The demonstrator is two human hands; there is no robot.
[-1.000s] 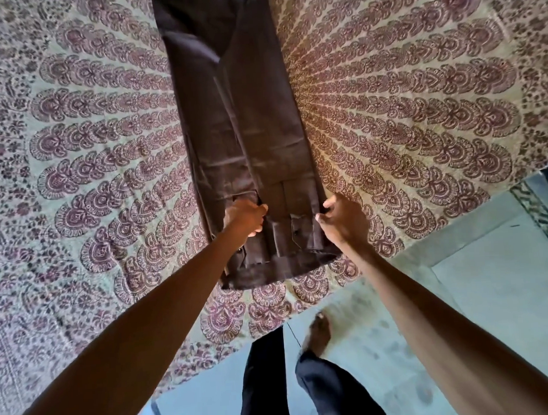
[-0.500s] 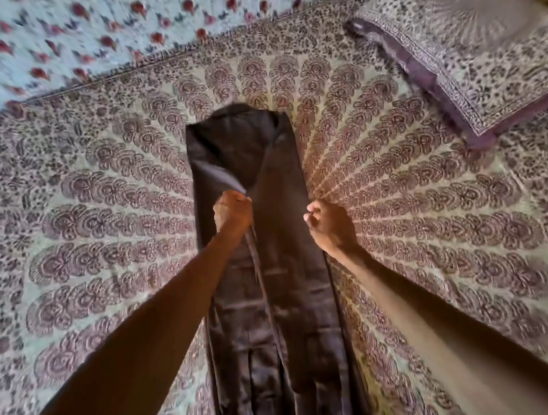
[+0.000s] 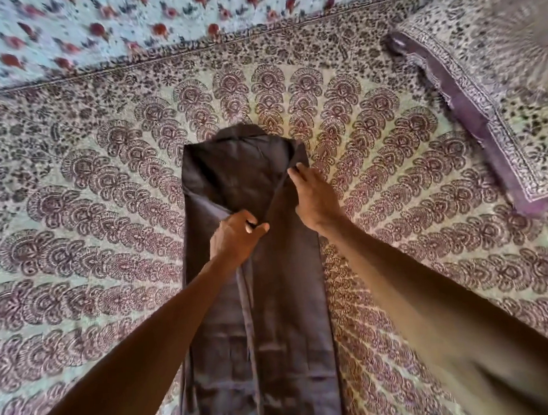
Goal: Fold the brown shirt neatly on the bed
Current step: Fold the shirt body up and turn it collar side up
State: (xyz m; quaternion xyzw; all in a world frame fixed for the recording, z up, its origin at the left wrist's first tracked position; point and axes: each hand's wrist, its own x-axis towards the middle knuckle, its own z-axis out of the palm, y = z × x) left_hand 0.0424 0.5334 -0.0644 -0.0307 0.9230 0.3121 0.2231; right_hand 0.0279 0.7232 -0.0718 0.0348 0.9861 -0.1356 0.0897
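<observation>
The brown shirt lies as a long narrow strip down the middle of the bed, both sides folded inward, collar end at the far side. My left hand pinches the edge of the folded flap near the shirt's upper middle. My right hand rests on the upper right part of the shirt, fingers stretched toward the flap's diagonal edge near the collar. The shirt's near end runs out of view at the bottom.
A patterned pillow lies at the far right of the bed. A floral sheet covers the far side beyond the bedspread's border. Open bedspread lies on both sides of the shirt.
Both hands have travelled up the shirt from its hem toward the collar end. My right hand has uncurled from a fist and reached further up. The view has tilted up toward the pillow.
</observation>
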